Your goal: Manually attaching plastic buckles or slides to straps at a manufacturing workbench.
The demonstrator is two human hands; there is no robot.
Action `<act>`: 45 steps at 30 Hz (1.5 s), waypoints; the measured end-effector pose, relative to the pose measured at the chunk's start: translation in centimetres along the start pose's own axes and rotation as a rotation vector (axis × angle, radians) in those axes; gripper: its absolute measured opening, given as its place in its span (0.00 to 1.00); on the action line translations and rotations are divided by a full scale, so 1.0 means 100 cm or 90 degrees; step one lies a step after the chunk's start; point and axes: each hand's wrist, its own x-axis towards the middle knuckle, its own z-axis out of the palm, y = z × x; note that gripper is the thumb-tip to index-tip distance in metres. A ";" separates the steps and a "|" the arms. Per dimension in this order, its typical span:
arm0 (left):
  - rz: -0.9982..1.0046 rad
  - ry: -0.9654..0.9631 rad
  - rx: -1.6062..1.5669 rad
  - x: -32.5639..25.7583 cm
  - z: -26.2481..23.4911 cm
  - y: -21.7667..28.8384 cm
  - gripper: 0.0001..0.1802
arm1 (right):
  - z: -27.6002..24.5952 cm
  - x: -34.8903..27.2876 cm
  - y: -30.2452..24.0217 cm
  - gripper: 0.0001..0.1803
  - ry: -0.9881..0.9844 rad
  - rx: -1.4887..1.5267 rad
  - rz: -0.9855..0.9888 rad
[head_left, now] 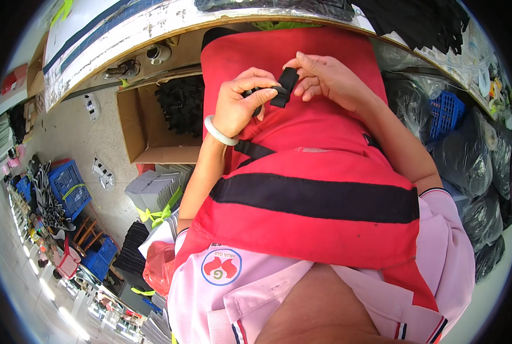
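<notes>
A worktable (135,43) with a pale top curves across the upper part of the view. Below it, a red apron (319,246) with a wide black band spreads over the person's chest and lap. Dark plastic bags (465,157) are heaped on the person's right. On the left, an open cardboard box (131,129) with dark pieces inside sits beyond the left forearm. Stacks of grey pieces (147,189) tied in bright yellow-green stand nearer the body, and a blue crate (69,186) is farther off on the left.

Both forearms reach forward with the elbows bent, bringing the hands close together above the red cloth of the lap, near the table's edge. The left hand (241,103) angles inward, its fingers curled and its thumb pointing to the right. The right hand (330,77) comes in from the other side, turned toward the left one, fingers loosely bent and thumb raised.

The left thumb and fingers are pinched together on a black strip (288,83), which is folded over and lies between the hands. The right thumb and fingers stand apart; its foremost fingertip is at the strip's upper end, though whether it touches cannot be told. A pale bangle (218,136) circles the left wrist.
</notes>
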 end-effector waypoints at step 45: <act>-0.263 -0.008 -0.262 0.002 0.004 0.001 0.21 | 0.008 0.009 0.009 0.07 -0.015 -0.448 -0.509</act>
